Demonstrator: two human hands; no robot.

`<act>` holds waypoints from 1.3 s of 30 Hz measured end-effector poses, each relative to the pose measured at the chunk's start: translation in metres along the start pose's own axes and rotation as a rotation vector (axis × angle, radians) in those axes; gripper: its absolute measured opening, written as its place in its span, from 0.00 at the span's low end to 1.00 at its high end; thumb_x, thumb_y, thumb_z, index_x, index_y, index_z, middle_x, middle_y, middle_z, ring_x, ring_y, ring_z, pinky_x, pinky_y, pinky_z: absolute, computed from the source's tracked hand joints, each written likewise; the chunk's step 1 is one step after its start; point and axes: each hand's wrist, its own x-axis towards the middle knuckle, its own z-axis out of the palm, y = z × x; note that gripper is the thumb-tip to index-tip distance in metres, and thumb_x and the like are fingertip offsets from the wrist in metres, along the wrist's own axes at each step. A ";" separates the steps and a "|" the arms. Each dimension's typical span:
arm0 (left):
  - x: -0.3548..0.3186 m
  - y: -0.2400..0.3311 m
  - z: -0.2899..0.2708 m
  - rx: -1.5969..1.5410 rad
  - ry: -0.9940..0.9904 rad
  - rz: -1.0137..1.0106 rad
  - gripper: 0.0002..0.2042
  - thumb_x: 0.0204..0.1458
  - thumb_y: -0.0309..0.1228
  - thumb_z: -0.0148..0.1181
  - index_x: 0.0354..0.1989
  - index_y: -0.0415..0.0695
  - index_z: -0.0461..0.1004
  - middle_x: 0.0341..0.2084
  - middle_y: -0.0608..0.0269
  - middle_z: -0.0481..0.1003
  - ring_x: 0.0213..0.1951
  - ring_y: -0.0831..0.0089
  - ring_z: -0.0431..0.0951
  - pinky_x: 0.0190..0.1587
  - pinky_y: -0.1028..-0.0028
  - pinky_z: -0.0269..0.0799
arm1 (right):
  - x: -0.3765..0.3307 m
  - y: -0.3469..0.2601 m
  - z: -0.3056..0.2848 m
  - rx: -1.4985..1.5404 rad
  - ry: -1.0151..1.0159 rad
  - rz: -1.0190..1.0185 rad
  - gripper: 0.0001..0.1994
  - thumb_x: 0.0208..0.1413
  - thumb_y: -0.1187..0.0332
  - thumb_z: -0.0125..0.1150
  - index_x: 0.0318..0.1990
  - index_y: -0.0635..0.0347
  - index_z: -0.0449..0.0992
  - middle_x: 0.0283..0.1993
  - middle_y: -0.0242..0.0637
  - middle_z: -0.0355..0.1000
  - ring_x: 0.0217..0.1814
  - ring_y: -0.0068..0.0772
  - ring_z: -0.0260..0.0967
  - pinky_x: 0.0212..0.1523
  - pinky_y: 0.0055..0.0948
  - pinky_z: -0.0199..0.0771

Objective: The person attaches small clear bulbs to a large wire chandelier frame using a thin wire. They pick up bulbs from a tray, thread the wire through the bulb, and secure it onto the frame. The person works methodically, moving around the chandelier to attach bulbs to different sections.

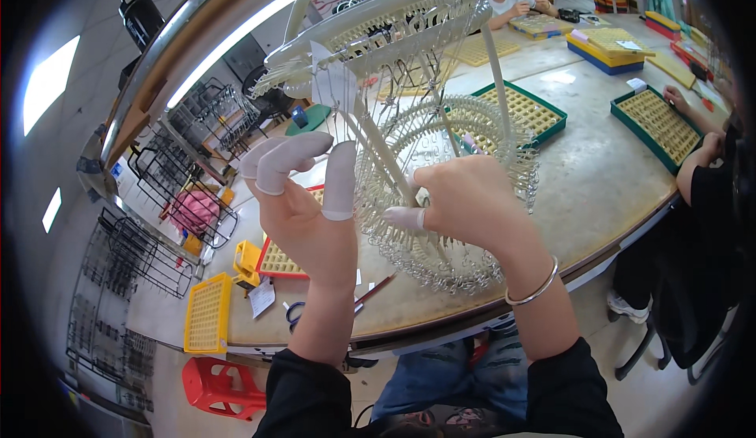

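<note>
A pale plastic rack (386, 33) stands before me, with toothed ring tiers (459, 111) and many small shiny metal pieces hanging from it. My left hand (295, 202), with white finger cots, is raised at its left side. Its thumb and index fingertips are brought together just below a white paper tag (333, 82) and some thin hanging wires; what they pinch is too fine to make out. My right hand (476, 202), a cot on its thumb, is closed around the lower part of the rack's slanted post (383, 151). Its other fingers curl out of sight.
Green-rimmed compartment trays (557, 115) lie on the table, with a red-rimmed tray (276, 262) and a yellow tray (207, 312) at left. Scissors (294, 312) lie near the front edge. Co-workers sit at right and far back. A red stool (220, 387) stands below.
</note>
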 end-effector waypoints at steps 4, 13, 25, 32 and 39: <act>-0.003 -0.004 0.000 0.029 -0.022 0.008 0.09 0.40 0.20 0.62 0.31 0.43 0.73 0.31 0.68 0.65 0.34 0.77 0.61 0.37 0.78 0.58 | 0.000 0.000 -0.001 0.016 -0.017 0.019 0.24 0.43 0.41 0.55 0.27 0.54 0.78 0.19 0.40 0.71 0.26 0.40 0.72 0.30 0.34 0.69; 0.000 -0.003 0.000 -0.142 0.057 -0.126 0.08 0.46 0.19 0.57 0.36 0.40 0.74 0.33 0.66 0.66 0.35 0.80 0.63 0.39 0.80 0.59 | 0.000 -0.002 -0.002 0.016 -0.036 0.039 0.24 0.42 0.41 0.56 0.26 0.54 0.78 0.19 0.40 0.71 0.26 0.39 0.72 0.30 0.33 0.69; 0.007 0.000 0.009 -0.149 0.064 -0.106 0.08 0.42 0.19 0.60 0.33 0.40 0.74 0.34 0.65 0.67 0.37 0.78 0.65 0.41 0.78 0.61 | -0.003 0.001 -0.003 -0.003 -0.038 0.039 0.21 0.41 0.43 0.59 0.25 0.53 0.79 0.20 0.38 0.72 0.26 0.37 0.72 0.28 0.32 0.69; 0.008 -0.002 0.013 0.001 0.040 0.019 0.07 0.43 0.19 0.59 0.31 0.40 0.73 0.33 0.66 0.65 0.37 0.77 0.66 0.42 0.76 0.61 | -0.003 0.004 0.000 0.080 -0.017 0.033 0.20 0.40 0.44 0.60 0.23 0.53 0.78 0.18 0.36 0.71 0.25 0.37 0.72 0.28 0.32 0.68; 0.000 -0.002 -0.004 -0.094 0.064 -0.014 0.07 0.46 0.21 0.55 0.34 0.39 0.69 0.33 0.65 0.66 0.38 0.77 0.67 0.44 0.76 0.61 | -0.003 0.005 0.004 0.079 0.009 0.020 0.20 0.40 0.45 0.61 0.21 0.53 0.78 0.18 0.36 0.71 0.25 0.37 0.72 0.27 0.32 0.69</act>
